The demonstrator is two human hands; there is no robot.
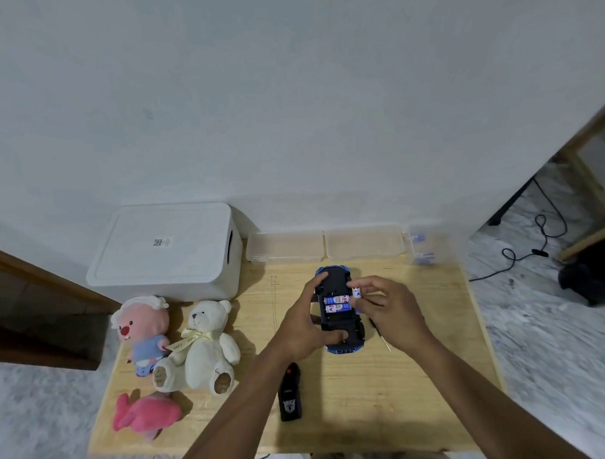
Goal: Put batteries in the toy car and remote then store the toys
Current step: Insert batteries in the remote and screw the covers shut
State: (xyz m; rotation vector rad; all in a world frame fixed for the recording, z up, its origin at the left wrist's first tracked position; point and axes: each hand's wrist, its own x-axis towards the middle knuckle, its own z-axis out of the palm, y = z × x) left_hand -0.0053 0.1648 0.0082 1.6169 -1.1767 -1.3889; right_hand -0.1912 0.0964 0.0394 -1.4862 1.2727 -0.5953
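Blue toy car [339, 348], black remote [290, 394], cream teddy bear [202, 346], white storage box [164, 251]

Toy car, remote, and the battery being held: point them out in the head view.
toy car [338, 321]: head view, black underside, near its middle.
remote [290, 394]: head view, middle of its black body.
battery [356, 292]: head view, white casing of the one held beside the car.

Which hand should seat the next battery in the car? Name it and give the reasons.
Right. The right hand pinches a loose battery at the edge of the open compartment of the toy car, beside two seated batteries. The left hand grips the car, steadying it.
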